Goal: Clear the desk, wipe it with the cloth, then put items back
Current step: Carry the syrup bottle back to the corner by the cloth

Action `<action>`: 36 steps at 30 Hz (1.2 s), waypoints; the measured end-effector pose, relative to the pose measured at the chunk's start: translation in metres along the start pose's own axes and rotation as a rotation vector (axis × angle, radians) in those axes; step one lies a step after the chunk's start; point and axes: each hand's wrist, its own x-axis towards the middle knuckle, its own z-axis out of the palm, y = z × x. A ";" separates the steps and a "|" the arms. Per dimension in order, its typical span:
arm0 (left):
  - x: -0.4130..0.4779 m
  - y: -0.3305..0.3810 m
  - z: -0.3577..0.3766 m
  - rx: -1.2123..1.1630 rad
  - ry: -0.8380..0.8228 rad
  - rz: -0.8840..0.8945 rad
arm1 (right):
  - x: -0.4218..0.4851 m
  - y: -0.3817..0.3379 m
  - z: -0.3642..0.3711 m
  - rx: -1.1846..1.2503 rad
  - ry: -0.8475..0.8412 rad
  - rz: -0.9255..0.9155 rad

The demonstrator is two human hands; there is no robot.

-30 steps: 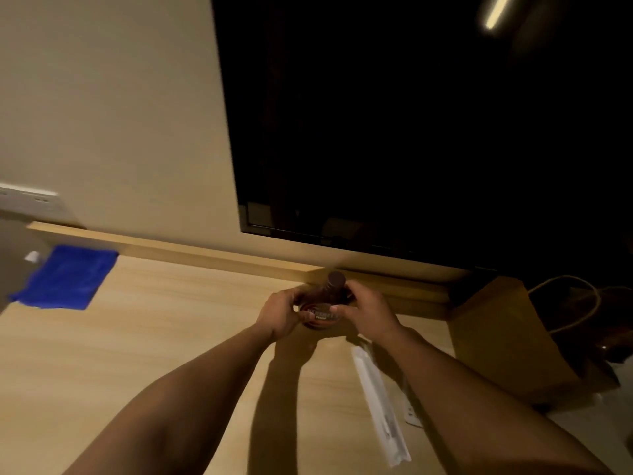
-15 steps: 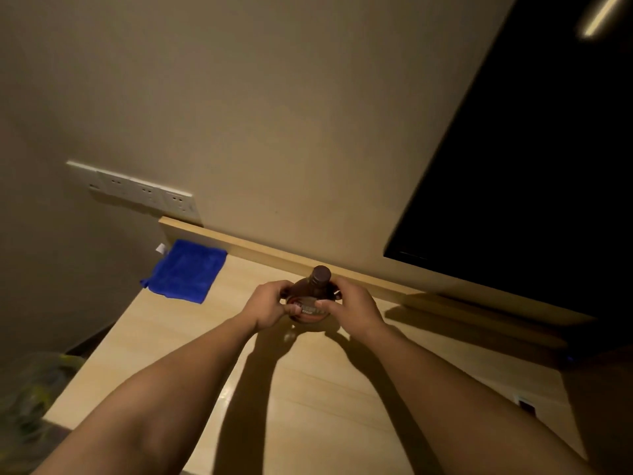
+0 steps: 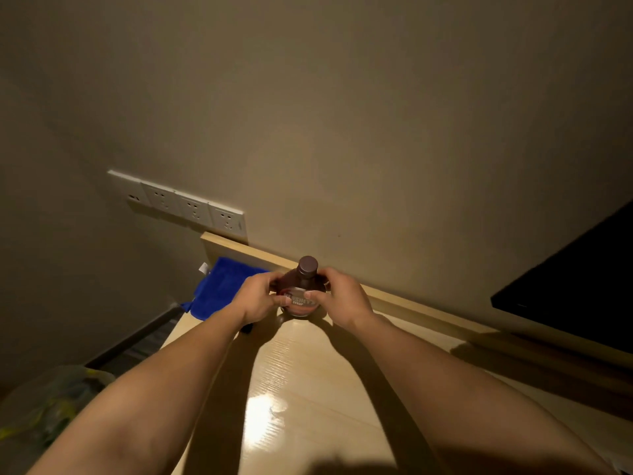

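- We note the beige wall filling the upper part of the head view, dimly lit
- We record the light wooden desk below it, with a raised wooden lip along its back edge against the wall and a bright patch of reflected light on the surface between the two forearms
- We see a dark screen at the right edge, mounted just above the desk's back lip
- We note a row of white wall sockets on the wall, above the desk's far left corner
- We find the blue cloth lying flat at the desk's far left corner, partly over the left edge, with a small white tag at its far side; the left wrist covers part of it
- We observe a translucent bag with yellow-green contents low at the left, off the desk; its contents cannot be made out
- We record the left hand and the right hand both clamped on the syrup bottle, one on each side, thumbs across the label
- We find the bottle upright, brown with a dark cap, near the desk's back lip and just right of the cloth; whether its base touches the desk we cannot tell
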 end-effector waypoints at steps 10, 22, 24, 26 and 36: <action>0.043 -0.023 -0.026 0.030 0.019 0.001 | 0.049 -0.015 0.020 -0.047 0.011 -0.003; 0.059 -0.037 -0.034 -0.014 0.036 -0.016 | 0.071 -0.024 0.030 -0.050 0.032 -0.010; 0.057 -0.038 -0.034 -0.030 0.040 -0.020 | 0.070 -0.025 0.033 -0.046 0.039 -0.005; 0.057 -0.040 -0.033 -0.033 0.051 -0.030 | 0.070 -0.024 0.034 -0.038 0.045 0.003; 0.022 -0.045 -0.010 0.006 0.238 -0.234 | 0.046 0.008 0.022 -0.032 0.023 0.056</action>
